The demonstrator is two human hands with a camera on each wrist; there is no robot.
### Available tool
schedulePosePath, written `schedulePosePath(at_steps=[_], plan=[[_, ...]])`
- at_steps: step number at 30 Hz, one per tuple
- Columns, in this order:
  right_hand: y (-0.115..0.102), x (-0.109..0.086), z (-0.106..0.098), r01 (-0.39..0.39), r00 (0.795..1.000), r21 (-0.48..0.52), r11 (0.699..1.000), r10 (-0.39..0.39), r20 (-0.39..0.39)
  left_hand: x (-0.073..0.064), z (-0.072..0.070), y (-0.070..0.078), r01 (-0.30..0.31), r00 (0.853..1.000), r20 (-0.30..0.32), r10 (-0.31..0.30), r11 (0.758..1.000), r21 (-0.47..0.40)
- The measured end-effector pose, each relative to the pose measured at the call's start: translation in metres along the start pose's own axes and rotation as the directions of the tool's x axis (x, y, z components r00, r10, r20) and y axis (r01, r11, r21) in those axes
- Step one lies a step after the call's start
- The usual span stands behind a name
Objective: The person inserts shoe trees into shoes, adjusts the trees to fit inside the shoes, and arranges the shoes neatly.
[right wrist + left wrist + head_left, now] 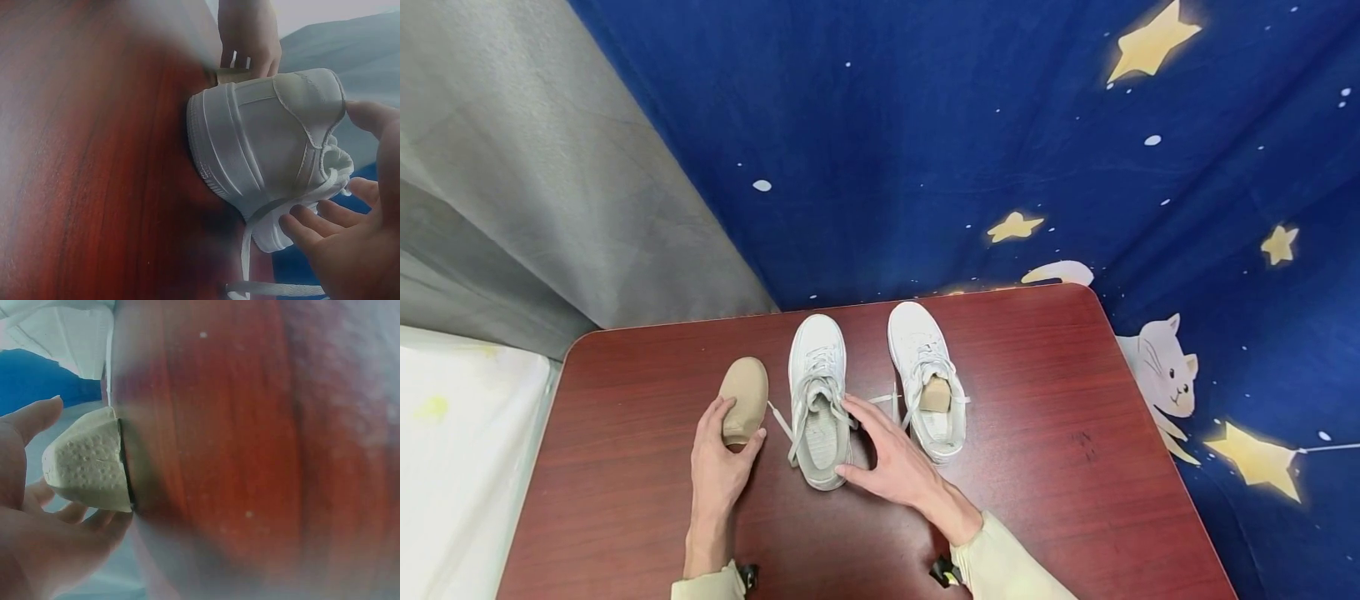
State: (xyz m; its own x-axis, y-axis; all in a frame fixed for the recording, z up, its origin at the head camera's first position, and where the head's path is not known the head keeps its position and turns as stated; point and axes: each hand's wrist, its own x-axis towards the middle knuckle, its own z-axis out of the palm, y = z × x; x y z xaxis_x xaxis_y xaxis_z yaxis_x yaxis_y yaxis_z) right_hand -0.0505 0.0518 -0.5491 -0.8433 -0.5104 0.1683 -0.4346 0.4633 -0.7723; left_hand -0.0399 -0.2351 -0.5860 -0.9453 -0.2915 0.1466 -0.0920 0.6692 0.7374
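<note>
On the left side of the table lies a beige shoe form (747,392), rounded at its far end; its near face shows dimples in the left wrist view. My left hand (718,458) is around its near end, fingers along the left side. A gap separates the thumb from the form (87,459) in the left wrist view. Right of it stands a white lace-up sneaker (820,433), toe pointing away, its insole visible. My right hand (891,458) is beside this sneaker, thumb near the heel collar (312,100) and fingers spread by the laced opening.
A second white sneaker (917,350) stands to the right, with a beige block (936,395) inside. Loose laces (886,398) trail between the shoes. The brown wooden table (1075,500) has rounded far corners. Behind it hang a blue starry curtain (925,150) and a grey curtain (565,167).
</note>
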Motion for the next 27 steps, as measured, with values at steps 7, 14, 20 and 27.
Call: schedulePosePath(at_steps=[7,14,20,27], plan=[[0.002,0.0,0.001,0.002,1.0,0.021,1.0,-0.002,0.005,0.0,0.001,-0.003,0.002,1.0,0.017,-0.003,1.0,0.014],[0.003,-0.001,0.001,0.01,1.0,0.026,1.0,-0.01,0.004,0.0,0.004,-0.007,-0.005,1.0,0.003,0.005,1.0,0.025],[0.003,0.0,0.002,0.031,0.999,0.007,1.0,-0.03,-0.011,0.002,0.005,-0.009,-0.008,1.0,0.002,0.008,0.999,0.031],[0.004,-0.001,0.003,0.027,1.0,0.003,1.0,-0.027,-0.006,0.003,0.004,-0.011,-0.035,0.999,-0.012,0.036,0.999,0.028]])
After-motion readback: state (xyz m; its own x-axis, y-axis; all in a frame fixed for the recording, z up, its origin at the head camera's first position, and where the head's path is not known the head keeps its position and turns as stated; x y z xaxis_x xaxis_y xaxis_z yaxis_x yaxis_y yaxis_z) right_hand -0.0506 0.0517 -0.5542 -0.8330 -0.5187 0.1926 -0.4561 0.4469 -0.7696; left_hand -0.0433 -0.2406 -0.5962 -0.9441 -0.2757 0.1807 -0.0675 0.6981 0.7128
